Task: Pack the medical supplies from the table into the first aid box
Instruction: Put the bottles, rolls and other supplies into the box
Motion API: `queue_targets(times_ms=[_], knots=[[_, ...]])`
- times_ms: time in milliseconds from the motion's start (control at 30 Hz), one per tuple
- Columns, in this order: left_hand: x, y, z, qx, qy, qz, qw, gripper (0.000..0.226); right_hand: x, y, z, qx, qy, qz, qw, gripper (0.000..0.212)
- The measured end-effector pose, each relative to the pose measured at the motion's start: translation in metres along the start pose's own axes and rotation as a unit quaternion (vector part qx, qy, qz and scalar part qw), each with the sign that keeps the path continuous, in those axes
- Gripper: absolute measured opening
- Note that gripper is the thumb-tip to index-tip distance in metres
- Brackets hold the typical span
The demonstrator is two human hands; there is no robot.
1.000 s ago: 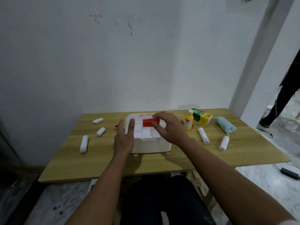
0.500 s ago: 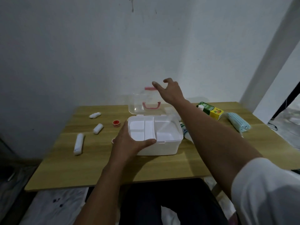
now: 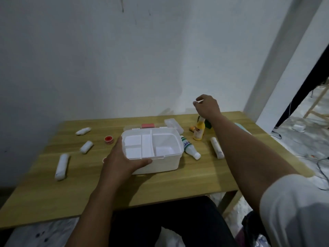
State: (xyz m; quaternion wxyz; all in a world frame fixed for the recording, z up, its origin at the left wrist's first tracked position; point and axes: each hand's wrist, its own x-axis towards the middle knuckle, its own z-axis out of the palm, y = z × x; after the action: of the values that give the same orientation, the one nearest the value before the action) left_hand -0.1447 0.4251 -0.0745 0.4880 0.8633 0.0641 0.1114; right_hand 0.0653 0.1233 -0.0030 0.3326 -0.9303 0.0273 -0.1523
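Observation:
The white first aid box (image 3: 169,161) stands open mid-table, its divided tray showing and its clear lid (image 3: 173,124) with a red handle lying flat behind it. My left hand (image 3: 122,161) grips the box's front left corner. My right hand (image 3: 206,106) hovers above the yellow bottle (image 3: 199,131), fingers loosely curled, holding nothing. A white bottle (image 3: 189,148) lies to the right of the box. White bandage rolls lie at the left (image 3: 62,166) (image 3: 86,147) (image 3: 83,131) and at the right (image 3: 217,147). A red-capped jar (image 3: 108,139) sits left of the box.
The wooden table (image 3: 195,175) stands against a white wall. A small orange item (image 3: 192,129) sits near the yellow bottle. A green box and blue masks are mostly hidden behind my right forearm. Cables lie on the floor at the right.
The lid went from shut to lifted to lying flat behind the box. My right hand let go of it and moved right, above the yellow bottle. My left hand shifted to the box's front corner.

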Motion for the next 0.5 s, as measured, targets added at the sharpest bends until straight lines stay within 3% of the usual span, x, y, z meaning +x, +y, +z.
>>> queue_targets(times_ms=[100,333,500], knots=[[0.002,-0.002,0.003,-0.005,0.0,-0.005,1.0,0.115,0.009,0.04,-0.015,-0.08,-0.011,0.037,0.996,0.038],[0.005,-0.001,0.007,-0.005,-0.001,-0.007,1.0,0.114,0.017,0.099,-0.002,-0.272,-0.126,0.092,0.95,0.046],[0.009,-0.003,0.01,0.002,-0.005,-0.02,1.0,0.119,0.01,0.097,0.007,-0.317,-0.102,0.107,0.937,0.047]])
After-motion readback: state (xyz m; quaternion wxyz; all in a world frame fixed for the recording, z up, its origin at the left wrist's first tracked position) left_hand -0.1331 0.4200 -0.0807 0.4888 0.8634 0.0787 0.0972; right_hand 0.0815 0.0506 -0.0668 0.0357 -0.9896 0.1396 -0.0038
